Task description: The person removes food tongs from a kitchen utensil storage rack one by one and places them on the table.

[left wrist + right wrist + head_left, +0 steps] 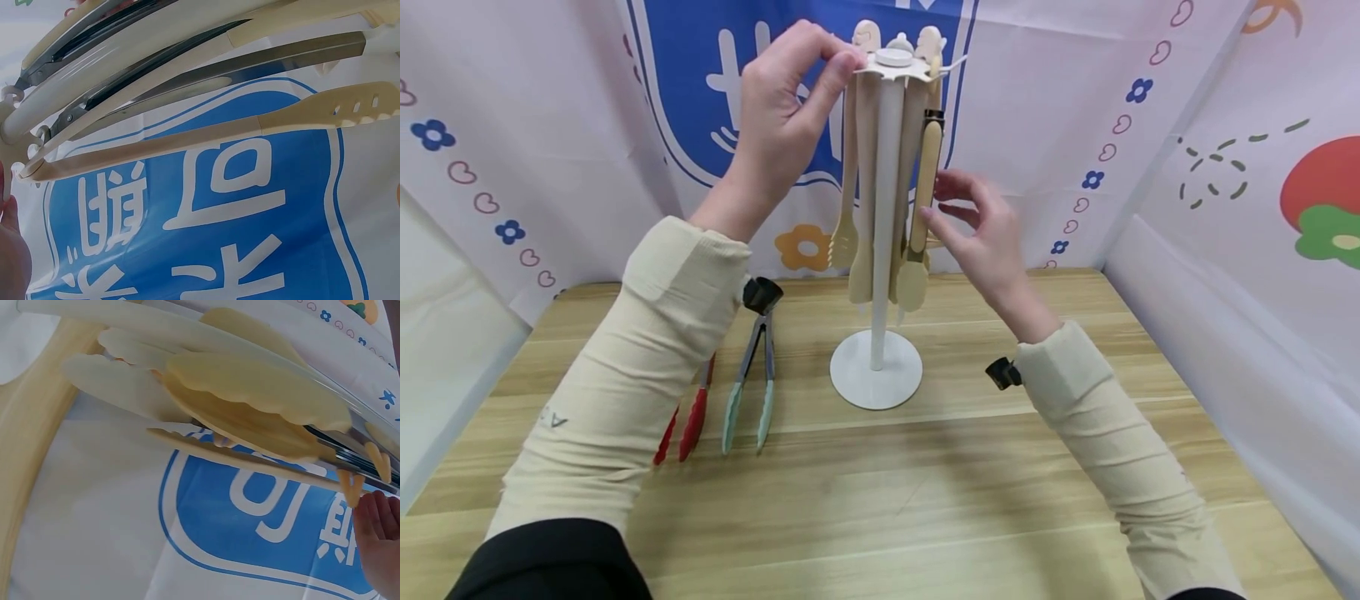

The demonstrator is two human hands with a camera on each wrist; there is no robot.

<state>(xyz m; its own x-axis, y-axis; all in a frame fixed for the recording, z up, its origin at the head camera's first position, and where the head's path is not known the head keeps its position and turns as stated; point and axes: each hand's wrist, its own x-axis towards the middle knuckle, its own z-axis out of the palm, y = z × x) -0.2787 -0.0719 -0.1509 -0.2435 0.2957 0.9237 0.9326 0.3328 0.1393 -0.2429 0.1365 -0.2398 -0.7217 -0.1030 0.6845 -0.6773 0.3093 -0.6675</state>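
Observation:
A white utensil stand point(886, 208) rises from a round base point(876, 375), several cream-handled tools hanging from its top disc point(895, 67). My left hand point(786, 117) pinches the left rim of that disc. Beige tongs point(928, 158) with a black top hang at the right side. My right hand point(981, 233) holds them lightly, thumb in front, its fingertips partly hidden behind. A slotted beige turner point(337, 106) hangs on the left. The right wrist view shows scalloped yellow tong heads point(262, 387) and my fingers point(381, 519) near the right edge.
Teal-tipped tongs point(748, 383) lie on the wooden table point(880, 517) left of the base. Red-tipped tongs point(695, 425) lie beside them, partly hidden by my left sleeve point(617, 358). A printed cloth backdrop point(1037, 108) stands behind and at the sides.

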